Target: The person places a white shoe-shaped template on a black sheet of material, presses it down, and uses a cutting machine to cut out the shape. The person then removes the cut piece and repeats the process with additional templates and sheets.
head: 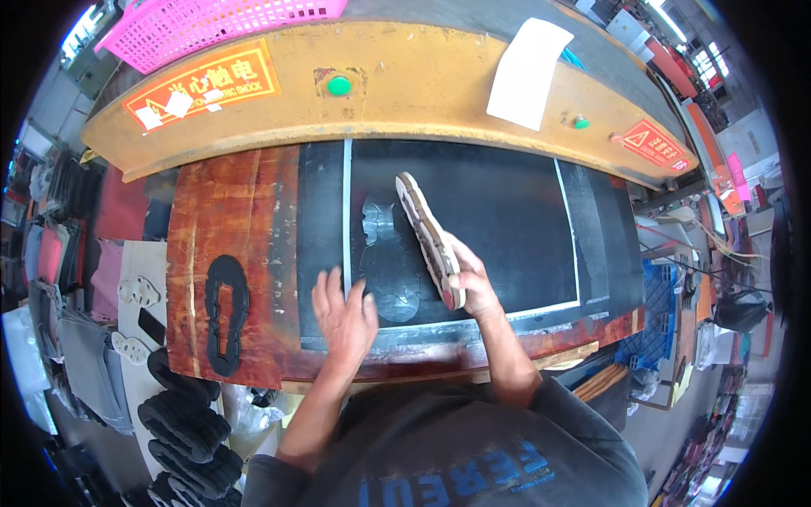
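Note:
My right hand (472, 282) grips the lower end of a sole-shaped cutting die (431, 244), tilted on its edge above a black sheet (494, 222). To the left of the die, sole-shaped pieces or cut outlines (388, 266) show glossy on the sheet. My left hand (345, 310), slightly blurred, hovers at or over the sheet's white left border line, fingers apart and holding nothing. A black sole-shaped ring piece (226, 315) with an open middle lies on the reddish-brown board (266, 209) at the left.
The yellow press beam (418, 82), with green buttons and warning stickers, spans the far side. On top stands a pink plastic basket (222, 32). Black sole pieces (190, 431) are stacked low at the left; a blue plastic crate (649, 317) stands at the right.

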A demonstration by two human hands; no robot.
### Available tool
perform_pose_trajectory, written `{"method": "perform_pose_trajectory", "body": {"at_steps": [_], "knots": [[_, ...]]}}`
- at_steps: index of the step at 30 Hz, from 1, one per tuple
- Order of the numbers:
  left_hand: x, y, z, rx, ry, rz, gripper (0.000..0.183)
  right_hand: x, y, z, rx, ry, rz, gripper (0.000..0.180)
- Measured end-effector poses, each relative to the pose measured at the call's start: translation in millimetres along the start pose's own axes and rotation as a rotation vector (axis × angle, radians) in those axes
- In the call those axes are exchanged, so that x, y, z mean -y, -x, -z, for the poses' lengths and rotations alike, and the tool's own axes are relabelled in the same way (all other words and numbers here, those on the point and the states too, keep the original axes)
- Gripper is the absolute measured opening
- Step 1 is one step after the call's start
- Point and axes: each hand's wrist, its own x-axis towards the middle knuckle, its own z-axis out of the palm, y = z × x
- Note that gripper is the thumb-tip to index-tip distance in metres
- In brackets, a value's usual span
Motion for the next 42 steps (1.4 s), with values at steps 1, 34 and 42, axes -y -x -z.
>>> {"method": "perform_pose_trajectory", "body": {"at_steps": [1, 34, 42], "knots": [[-7, -3, -2, 0.095, -0.001, -0.057, 0.046, 2, 4, -1, -0.01, -0.049, -0.029, 0.108], [-80, -142, -126, 0.352, 0.208, -0.214, 0.02, 183, -151, 217, -0.976, 0.719, 0.613, 0.058], [-85, -216, -149, 0.229, 0.154, -0.122, 0.02, 88, -127, 188, -0.417, 0.954, 0.384, 0.021]]}}
